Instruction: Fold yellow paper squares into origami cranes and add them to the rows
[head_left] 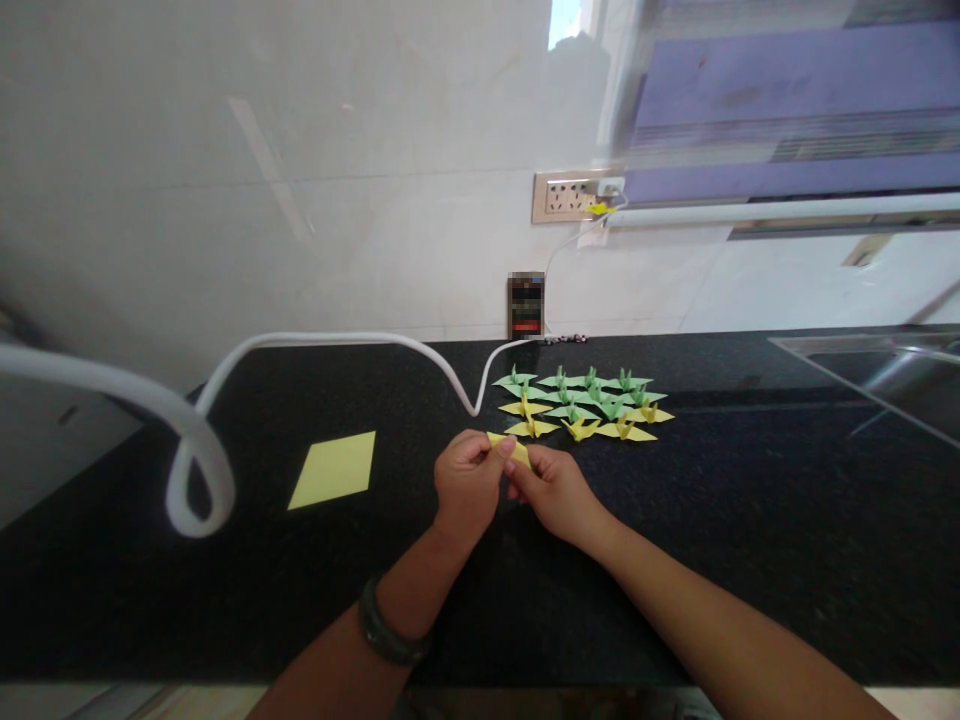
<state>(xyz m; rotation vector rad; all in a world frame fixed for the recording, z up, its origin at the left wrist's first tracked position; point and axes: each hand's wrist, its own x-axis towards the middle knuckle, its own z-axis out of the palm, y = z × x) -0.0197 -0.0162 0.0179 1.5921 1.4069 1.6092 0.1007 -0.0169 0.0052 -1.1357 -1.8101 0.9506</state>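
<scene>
A small folded piece of yellow paper (520, 456) is pinched between my two hands, above the black countertop. My left hand (469, 478), with a dark bangle on its wrist, grips the paper's left side. The fingers of my right hand (559, 492) close on its right side, and the thumbs nearly meet. Just beyond my hands stand rows of paper cranes, green cranes (574, 396) behind and yellow cranes (626, 430) mostly in front. To the left lies a flat sheet of yellow paper (335, 470).
A thick white cable (360, 338) loops across the counter's left and back. Against the tiled wall leans a phone (526, 306), its screen blurred, below a wall socket (568, 197) with a plugged-in charger. A sink (885, 375) is set in the right side.
</scene>
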